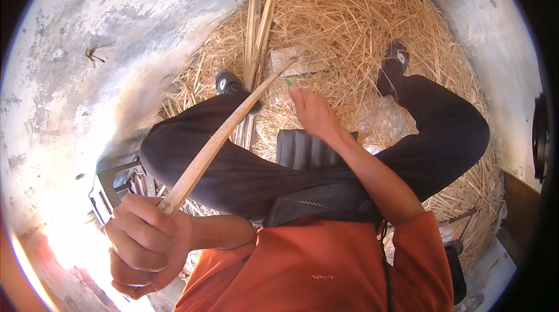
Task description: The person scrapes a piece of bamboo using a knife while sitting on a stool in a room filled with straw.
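My left hand (pixel 144 246), at the lower left, is wrapped round the thick near end of a long pale bamboo strip (pixel 216 140). The strip slants up and to the right across my left leg, its thin far end over the straw. My right hand (pixel 314 113) is closed just right of that far end, beyond the black ribbed pad (pixel 301 149). A small bit of green shows at its fingertips; the rest of what it holds is hidden.
More strips (pixel 256 35) lie on the straw (pixel 349 9) ahead, beside a flat pale block (pixel 300 61). My legs are spread to both sides, shoes on the straw. A whitewashed wall (pixel 75 90) stands left, another wall (pixel 483 38) right. Dark-framed items (pixel 119 187) sit near my left knee.
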